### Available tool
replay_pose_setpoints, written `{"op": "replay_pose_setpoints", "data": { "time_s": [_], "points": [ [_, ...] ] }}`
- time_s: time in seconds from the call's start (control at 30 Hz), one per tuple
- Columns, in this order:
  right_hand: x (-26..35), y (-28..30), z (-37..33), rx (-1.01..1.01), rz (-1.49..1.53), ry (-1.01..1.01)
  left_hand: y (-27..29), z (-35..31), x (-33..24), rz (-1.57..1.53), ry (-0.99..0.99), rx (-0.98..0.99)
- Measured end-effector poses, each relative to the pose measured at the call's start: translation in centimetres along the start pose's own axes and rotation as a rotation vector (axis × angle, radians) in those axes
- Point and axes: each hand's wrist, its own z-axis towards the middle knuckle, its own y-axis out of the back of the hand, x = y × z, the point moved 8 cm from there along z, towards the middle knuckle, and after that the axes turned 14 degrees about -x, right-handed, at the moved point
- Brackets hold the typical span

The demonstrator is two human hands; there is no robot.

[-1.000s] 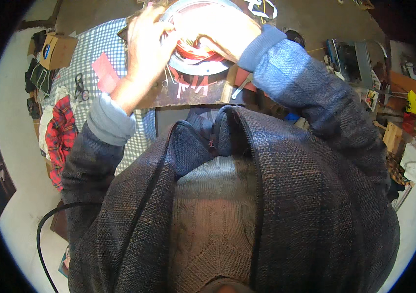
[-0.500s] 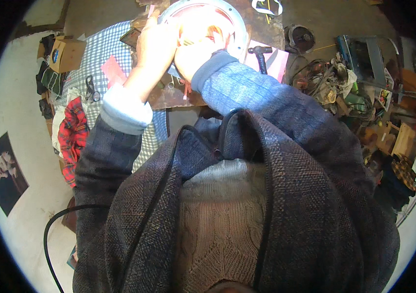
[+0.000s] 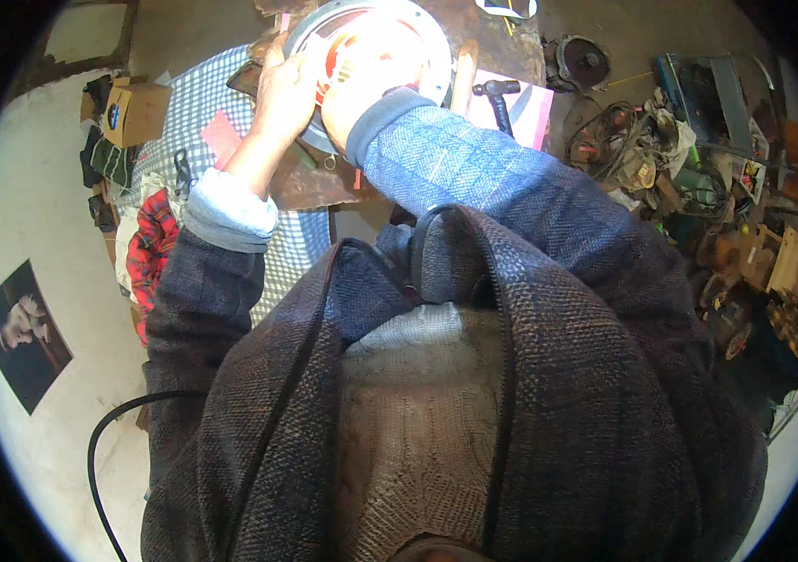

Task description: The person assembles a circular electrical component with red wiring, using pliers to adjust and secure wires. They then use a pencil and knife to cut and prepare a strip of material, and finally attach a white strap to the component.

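Note:
A round grey metal housing (image 3: 443, 47) lies at the far edge of the view, with bolt holes around its rim and reddish-copper windings (image 3: 335, 58) inside. Strong light washes out much of its middle. At its left side my left hand (image 3: 284, 98) is closed on the rim, the fingertips partly lost in glare. My right hand (image 3: 347, 110) reaches over the near rim into the housing. Its fingers are hidden by glare and the sleeve cuff, so what they touch cannot be made out.
Right of the housing are a wooden handle (image 3: 463, 77) and a hammer (image 3: 498, 101) on pink paper (image 3: 536, 110). A checked cloth (image 3: 194, 105) bears a pink sheet (image 3: 221, 139) and glasses (image 3: 182, 170). Cables and scrap (image 3: 619, 150) are heaped at right.
The housing and both hands appear slightly farther left. My right hand has shifted left over the windings, and the wooden handle beside the housing now shows.

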Motion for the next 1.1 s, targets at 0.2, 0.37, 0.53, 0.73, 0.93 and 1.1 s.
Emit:
{"op": "replay_pose_setpoints", "data": {
  "time_s": [0.2,0.37,0.53,0.73,0.93,1.1],
  "points": [
    [0.9,-0.8,0.2,0.142,-0.21,0.066,0.4,0.0,-2.2,0.102,-0.156,-0.016],
    [-3.3,7.7,-3.4,-0.563,-0.09,0.359,0.8,-0.6,-3.3,0.081,-0.245,-0.031],
    [-27.9,6.6,-8.0,-0.553,0.015,-0.368,0.3,-0.8,-2.4,0.097,-0.154,0.01],
    [-36.2,-6.7,-16.3,-0.163,-0.007,-0.586,0.3,-0.3,-3.2,0.103,-0.173,-0.009],
    [-23.1,-19.6,-17.7,0.253,0.281,-0.394,0.3,-0.4,-3.6,0.146,-0.239,-0.088],
    [-13.7,-24.8,-15.3,0.358,0.305,-0.089,0.3,-0.5,-2.7,0.109,-0.222,-0.097]
  ]
}}
